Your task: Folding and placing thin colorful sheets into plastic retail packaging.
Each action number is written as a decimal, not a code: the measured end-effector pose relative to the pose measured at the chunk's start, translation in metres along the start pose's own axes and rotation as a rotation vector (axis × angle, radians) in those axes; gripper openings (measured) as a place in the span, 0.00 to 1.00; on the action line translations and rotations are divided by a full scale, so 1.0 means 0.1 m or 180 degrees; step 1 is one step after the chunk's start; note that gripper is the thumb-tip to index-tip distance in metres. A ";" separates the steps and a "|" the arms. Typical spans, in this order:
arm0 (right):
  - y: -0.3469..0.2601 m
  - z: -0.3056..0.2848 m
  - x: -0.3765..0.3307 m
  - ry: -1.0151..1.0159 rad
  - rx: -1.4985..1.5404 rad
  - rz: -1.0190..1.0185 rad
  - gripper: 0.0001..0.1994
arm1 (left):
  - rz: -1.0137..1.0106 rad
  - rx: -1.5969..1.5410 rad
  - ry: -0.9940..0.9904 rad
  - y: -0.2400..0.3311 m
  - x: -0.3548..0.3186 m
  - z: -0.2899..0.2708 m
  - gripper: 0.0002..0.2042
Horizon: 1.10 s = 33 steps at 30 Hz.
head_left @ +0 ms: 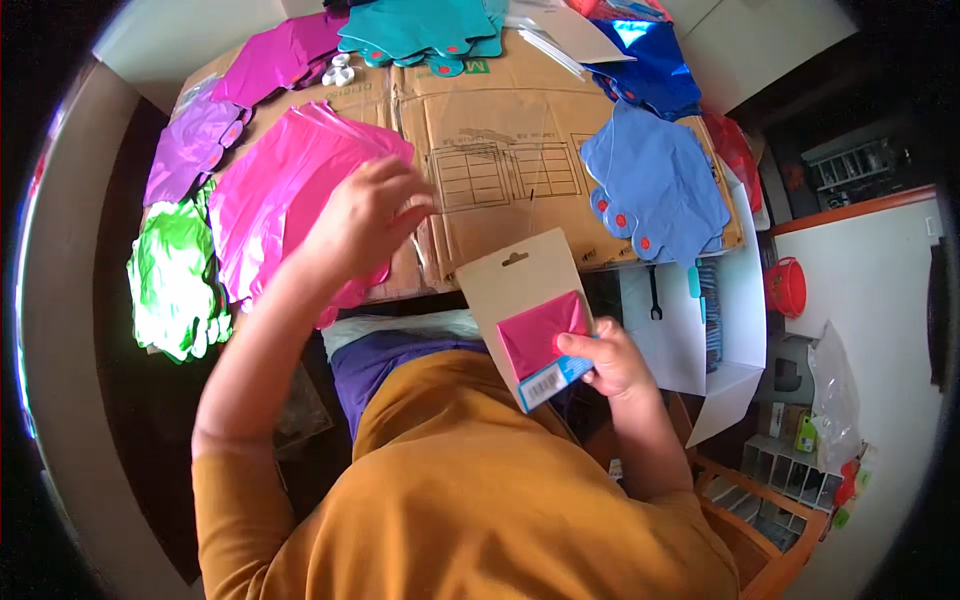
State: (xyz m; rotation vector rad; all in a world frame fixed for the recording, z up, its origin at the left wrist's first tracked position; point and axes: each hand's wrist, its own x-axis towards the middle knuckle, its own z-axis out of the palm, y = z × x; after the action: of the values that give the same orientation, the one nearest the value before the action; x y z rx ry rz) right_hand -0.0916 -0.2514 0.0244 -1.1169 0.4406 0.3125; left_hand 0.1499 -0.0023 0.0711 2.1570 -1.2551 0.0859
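Note:
My right hand (612, 358) grips a beige backing card (520, 265) with a hang hole at its top. A folded pink foil packet (535, 335) lies on the card, and my thumb presses at its lower right corner. A blue-and-white label with a barcode (548, 384) runs along the bottom edge. My left hand (372, 212) is raised over a pile of flat pink foil balloons (285, 185). Its fingers are bent, the thumb stands apart from them, and nothing shows between them.
Flat foil balloons in green (178, 280), purple (195, 145), magenta (280, 60), teal (420, 28) and blue (655, 175) ring the cardboard surface (500, 110). An open white box (740, 340) stands at the right, near a black wrench (655, 293). A red bucket (786, 287) is farther right.

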 end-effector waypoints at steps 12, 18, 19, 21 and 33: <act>-0.31 0.31 0.53 -0.0418 0.0605 0.0737 0.07 | 0.1107 0.0359 -0.0793 -0.47 0.58 0.19 0.06; -0.21 0.13 0.66 -0.0491 0.0743 0.0704 0.07 | 0.1737 0.1051 -0.0654 -0.48 0.63 0.27 0.05; -0.27 0.18 0.62 -0.0349 0.0693 0.0698 0.07 | 0.1818 0.1163 -0.0662 -0.49 0.62 0.28 0.05; -0.23 0.15 0.61 -0.0374 0.0818 0.0650 0.07 | 0.1704 0.1187 -0.0684 -0.51 0.59 0.29 0.05; -0.16 0.21 0.60 0.0026 0.0634 0.0211 0.07 | 0.1469 0.1085 -0.0877 -0.36 0.56 0.21 0.09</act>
State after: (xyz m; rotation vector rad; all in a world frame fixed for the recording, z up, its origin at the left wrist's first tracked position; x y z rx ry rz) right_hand -0.0288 -0.2377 0.0152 -0.9110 0.5056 0.3152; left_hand 0.2042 -0.0445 0.0563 2.1614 -2.0087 0.2132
